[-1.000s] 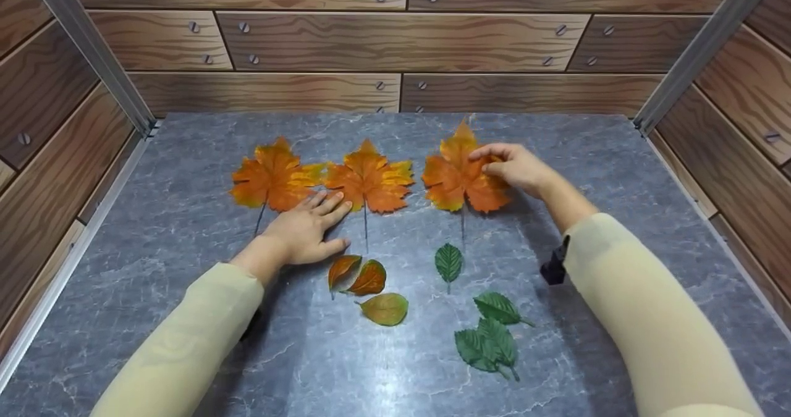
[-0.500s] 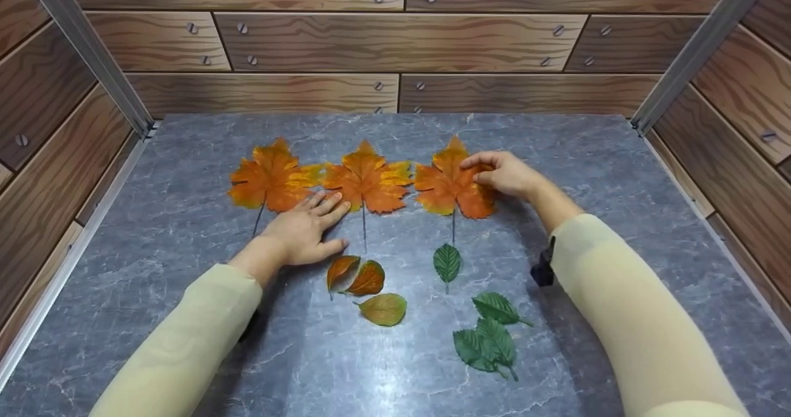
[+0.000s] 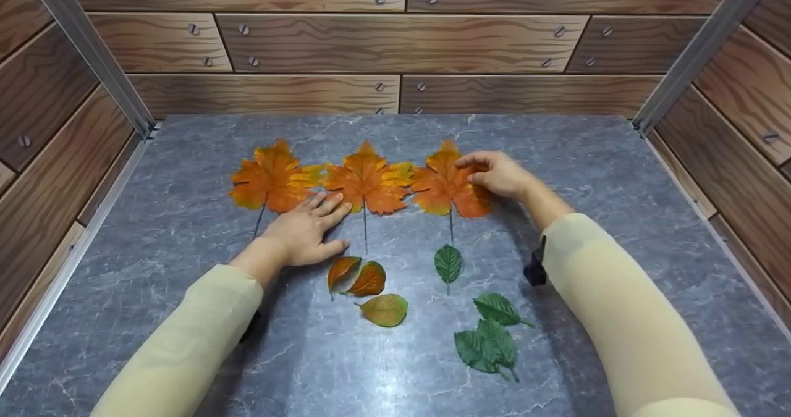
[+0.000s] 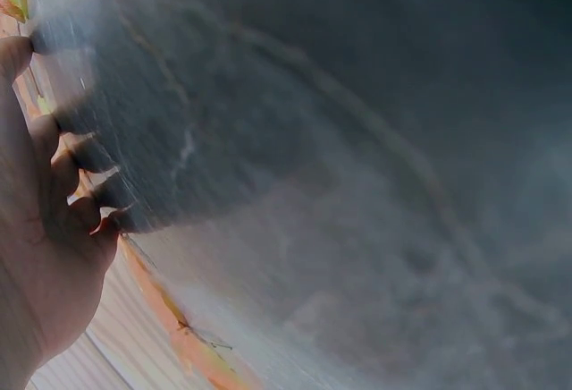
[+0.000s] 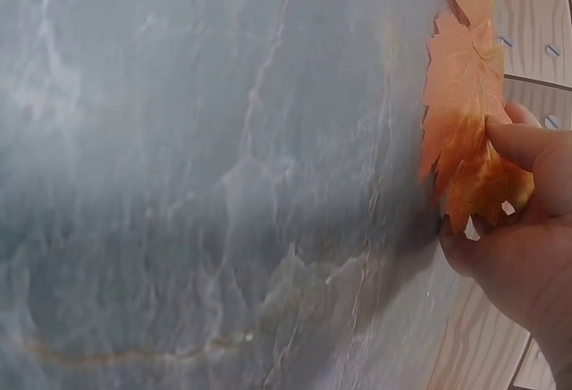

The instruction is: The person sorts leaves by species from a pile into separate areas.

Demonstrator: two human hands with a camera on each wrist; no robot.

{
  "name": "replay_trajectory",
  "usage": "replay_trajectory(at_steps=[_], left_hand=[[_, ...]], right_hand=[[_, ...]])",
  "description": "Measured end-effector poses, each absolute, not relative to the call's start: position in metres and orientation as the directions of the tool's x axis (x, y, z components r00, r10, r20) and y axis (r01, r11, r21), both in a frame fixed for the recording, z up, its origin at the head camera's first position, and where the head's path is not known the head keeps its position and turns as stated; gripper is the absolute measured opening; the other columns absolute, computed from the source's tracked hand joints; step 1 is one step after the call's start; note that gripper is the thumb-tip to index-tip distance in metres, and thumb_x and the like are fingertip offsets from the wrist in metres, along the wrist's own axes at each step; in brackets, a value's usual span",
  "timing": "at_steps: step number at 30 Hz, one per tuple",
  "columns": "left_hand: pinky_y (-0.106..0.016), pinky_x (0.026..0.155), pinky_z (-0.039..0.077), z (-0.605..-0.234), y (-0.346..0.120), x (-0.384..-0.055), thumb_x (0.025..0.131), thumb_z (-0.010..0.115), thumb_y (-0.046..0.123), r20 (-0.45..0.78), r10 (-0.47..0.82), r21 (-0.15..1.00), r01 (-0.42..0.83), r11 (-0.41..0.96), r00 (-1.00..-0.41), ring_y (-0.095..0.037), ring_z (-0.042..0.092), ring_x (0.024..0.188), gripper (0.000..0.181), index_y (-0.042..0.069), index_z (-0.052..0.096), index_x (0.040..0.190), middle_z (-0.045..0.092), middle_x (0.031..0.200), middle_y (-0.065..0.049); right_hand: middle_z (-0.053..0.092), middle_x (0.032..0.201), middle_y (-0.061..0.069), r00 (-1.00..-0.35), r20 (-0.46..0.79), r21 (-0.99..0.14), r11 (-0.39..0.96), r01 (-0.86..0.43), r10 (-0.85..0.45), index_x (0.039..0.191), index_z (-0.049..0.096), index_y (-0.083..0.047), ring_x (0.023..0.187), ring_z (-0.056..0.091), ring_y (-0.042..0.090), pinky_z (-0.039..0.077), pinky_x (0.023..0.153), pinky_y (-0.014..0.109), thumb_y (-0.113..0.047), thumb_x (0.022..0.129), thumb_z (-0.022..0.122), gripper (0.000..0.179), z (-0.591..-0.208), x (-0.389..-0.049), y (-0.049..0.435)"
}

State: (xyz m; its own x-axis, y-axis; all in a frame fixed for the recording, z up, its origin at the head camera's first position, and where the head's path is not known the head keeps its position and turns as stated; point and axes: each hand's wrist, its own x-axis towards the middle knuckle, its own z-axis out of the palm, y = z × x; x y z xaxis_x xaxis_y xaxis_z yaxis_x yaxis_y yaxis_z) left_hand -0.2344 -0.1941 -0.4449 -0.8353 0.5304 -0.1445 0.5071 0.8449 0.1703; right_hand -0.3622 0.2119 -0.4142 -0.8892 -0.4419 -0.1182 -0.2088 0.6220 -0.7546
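Note:
Three orange artificial maple leaves lie in a row across the far half of the grey tabletop. My right hand (image 3: pixel 502 173) pinches the right-hand maple leaf (image 3: pixel 440 182) by its right side; the right wrist view has the thumb on the face of this maple leaf (image 5: pixel 465 95) and other fingers behind its edge. With fingers spread and straight, my left hand (image 3: pixel 306 231) rests flat, its fingertips at the lower edges of the left maple leaf (image 3: pixel 272 176) and the middle maple leaf (image 3: pixel 361 179). Neighbouring leaves meet or nearly meet at their side tips.
Nearer the front lie small brown-green leaves (image 3: pixel 384 310) and, to their right, a single green leaf (image 3: pixel 448 264) below the right maple stem. A loose group of green leaves (image 3: pixel 494 343) sits closer still. Wood-patterned walls (image 3: pixel 401 43) enclose the marbled tabletop (image 3: pixel 185 151).
The right maple leaf has slid left and slightly nearer with my right hand, closing most of the gap to the middle leaf. My left hand has stayed in place.

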Motion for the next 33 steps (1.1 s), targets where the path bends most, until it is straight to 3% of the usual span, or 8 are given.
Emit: replay_trajectory(at_steps=[5, 17, 22, 28, 33], left_hand=[[-0.051, 0.130, 0.012, -0.445, -0.194, -0.235, 0.107, 0.043, 0.062, -0.143, 0.530, 0.171, 0.506, 0.845, -0.836, -0.037, 0.010, 0.162, 0.081, 0.016, 0.022, 0.171, 0.015, 0.176, -0.010], [-0.052, 0.130, 0.012, -0.445, -0.195, -0.235, 0.107, 0.042, 0.061, -0.155, 0.524, 0.171, 0.500, 0.849, -0.838, -0.037, 0.011, 0.162, 0.081, 0.016, 0.021, 0.171, 0.014, 0.176, -0.010], [-0.051, 0.130, 0.011, -0.447, -0.195, -0.236, 0.107, 0.041, 0.063, -0.168, 0.521, 0.170, 0.496, 0.852, -0.837, -0.036, 0.009, 0.162, 0.081, 0.019, 0.019, 0.171, 0.012, 0.176, -0.008], [-0.051, 0.130, 0.012, -0.448, -0.195, -0.237, 0.107, 0.042, 0.064, -0.157, 0.525, 0.177, 0.499, 0.848, -0.837, -0.036, 0.009, 0.162, 0.081, 0.018, 0.020, 0.171, 0.014, 0.176, -0.009], [-0.052, 0.130, 0.012, -0.447, -0.196, -0.236, 0.107, 0.043, 0.062, -0.153, 0.525, 0.184, 0.498, 0.848, -0.838, -0.036, 0.010, 0.162, 0.081, 0.018, 0.021, 0.171, 0.014, 0.176, -0.009]], right_hand=[[0.060, 0.147, 0.022, -0.890, -0.122, -0.769, 0.609, -0.195, -0.439, 0.147, 0.061, 0.001, 0.131, 0.057, 0.036, 0.047, 0.104, 0.040, 0.004, 0.106, 0.056, 0.041, -0.416, -0.364, 0.211], [0.059, 0.148, 0.026, -0.904, -0.052, -0.784, 0.578, -0.226, -0.424, 0.149, 0.056, 0.007, 0.132, 0.057, 0.039, 0.046, 0.097, 0.027, 0.008, 0.101, 0.061, 0.048, -0.420, -0.364, 0.214], [0.057, 0.147, 0.029, -0.930, -0.037, -0.775, 0.598, -0.205, -0.367, 0.150, 0.054, 0.006, 0.131, 0.058, 0.042, 0.049, 0.103, 0.037, 0.005, 0.102, 0.064, 0.050, -0.418, -0.363, 0.220], [0.052, 0.154, 0.027, -0.960, 0.037, -0.757, 0.619, -0.209, -0.278, 0.152, 0.054, 0.003, 0.141, 0.047, 0.046, 0.038, 0.118, 0.055, -0.003, 0.102, 0.068, 0.052, -0.411, -0.357, 0.238], [0.054, 0.154, 0.023, -0.964, 0.088, -0.773, 0.593, -0.225, -0.251, 0.152, 0.056, -0.002, 0.142, 0.046, 0.044, 0.042, 0.115, 0.054, -0.007, 0.103, 0.069, 0.051, -0.400, -0.344, 0.249]])
